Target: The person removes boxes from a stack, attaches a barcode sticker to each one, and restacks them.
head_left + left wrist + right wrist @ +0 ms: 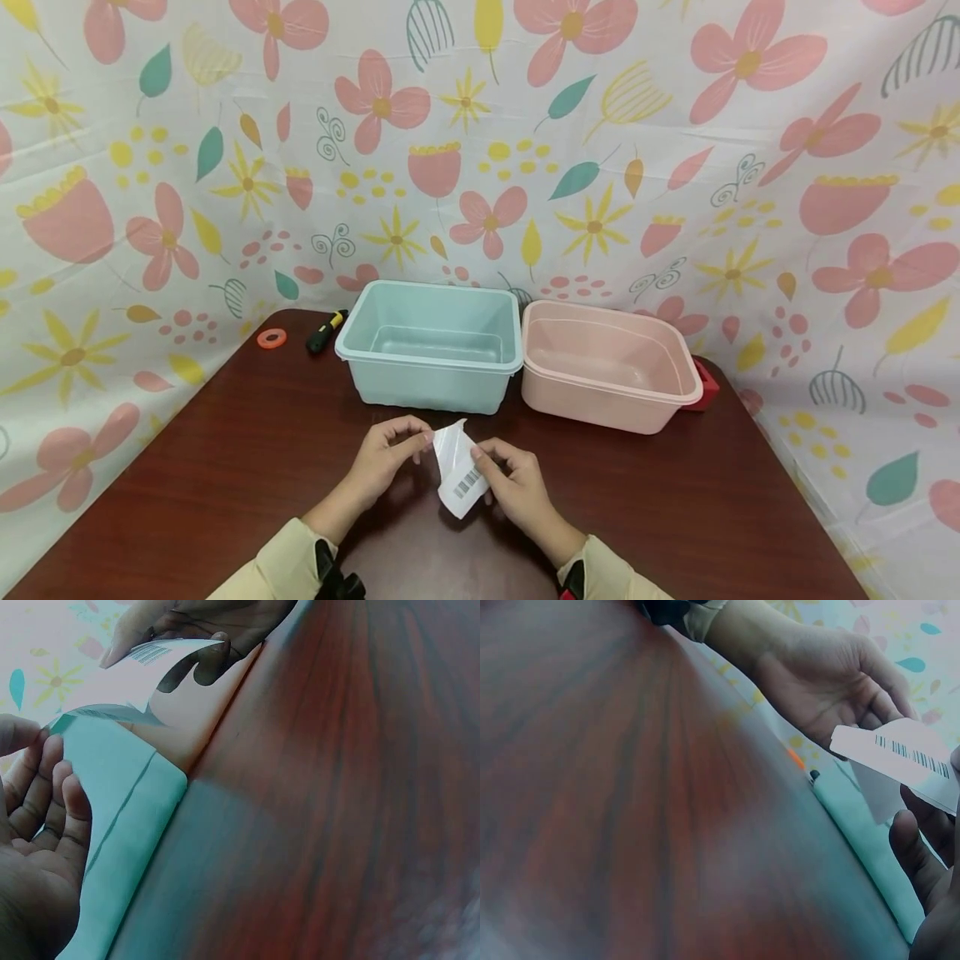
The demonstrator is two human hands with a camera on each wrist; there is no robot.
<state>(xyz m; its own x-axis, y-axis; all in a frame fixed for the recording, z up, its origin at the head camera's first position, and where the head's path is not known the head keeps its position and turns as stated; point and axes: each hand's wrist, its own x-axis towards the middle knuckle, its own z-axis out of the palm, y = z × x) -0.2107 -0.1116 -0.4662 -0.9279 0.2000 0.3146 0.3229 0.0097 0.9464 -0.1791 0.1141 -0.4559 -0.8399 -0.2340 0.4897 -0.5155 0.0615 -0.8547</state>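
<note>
Over a dark table before the blue bin, the left hand and right hand pinch a barcoded sheet; uneven pulling could tear it.

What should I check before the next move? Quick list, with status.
1. Right hand has hold of the white barcoded sheet: ok, thumb on top.
2. Left hand has hold too: ok, pinching an edge.
3. Barcode exposed: ok, visible in the head view.
4. Sheet flat: not ok, it bends between the hands.
5. Blue bin and pink bin upright: ok, side by side beyond the hands.
6. Red object identified: cannot tell, the pink bin partly hides it.
</note>
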